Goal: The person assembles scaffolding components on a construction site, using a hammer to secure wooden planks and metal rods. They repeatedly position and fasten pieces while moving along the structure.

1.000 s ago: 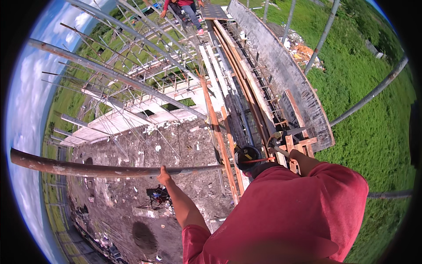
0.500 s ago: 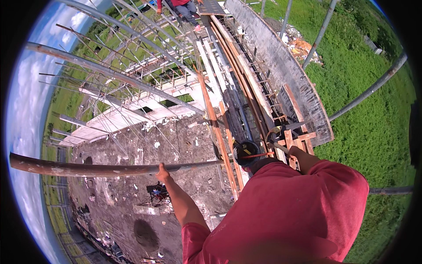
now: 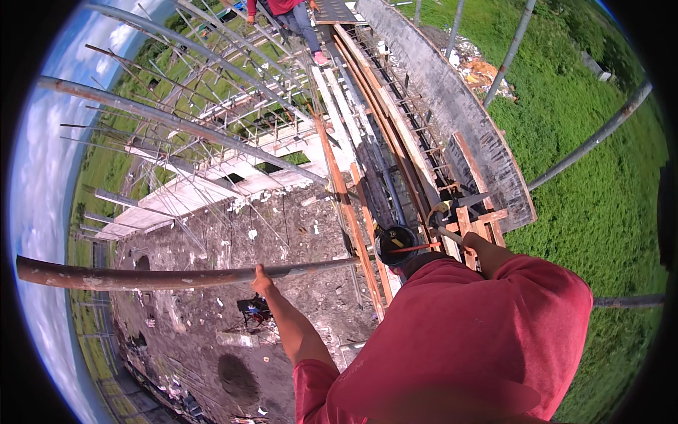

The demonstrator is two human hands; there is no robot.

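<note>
My left hand point(image 3: 263, 280) is closed around a long rusty steel pipe point(image 3: 141, 277) that runs across at the left. At my right side, my right hand point(image 3: 474, 242) grips a wooden-handled tool point(image 3: 450, 233); its head, near a curved yellowish piece point(image 3: 439, 210), is hard to make out. Between my hands, close to my body, sits a black bucket point(image 3: 385, 249) with dark and yellow items inside and a thin orange-red bar across it. Just beyond my right hand stand short nailed timber pieces point(image 3: 463, 220).
Long planks point(image 3: 378, 92) run ahead along a high wall top, beside a grey formwork panel point(image 3: 452, 78). Steel scaffold pipes point(image 3: 191, 127) cross at left above the dirt ground point(image 3: 183, 311) far below. Grass point(image 3: 586, 247) lies below right. A co-worker in red point(image 3: 300, 28) is ahead on the planks.
The co-worker ahead has come slightly nearer, a foot lower in view. My hands keep their holds, with hardly any movement.
</note>
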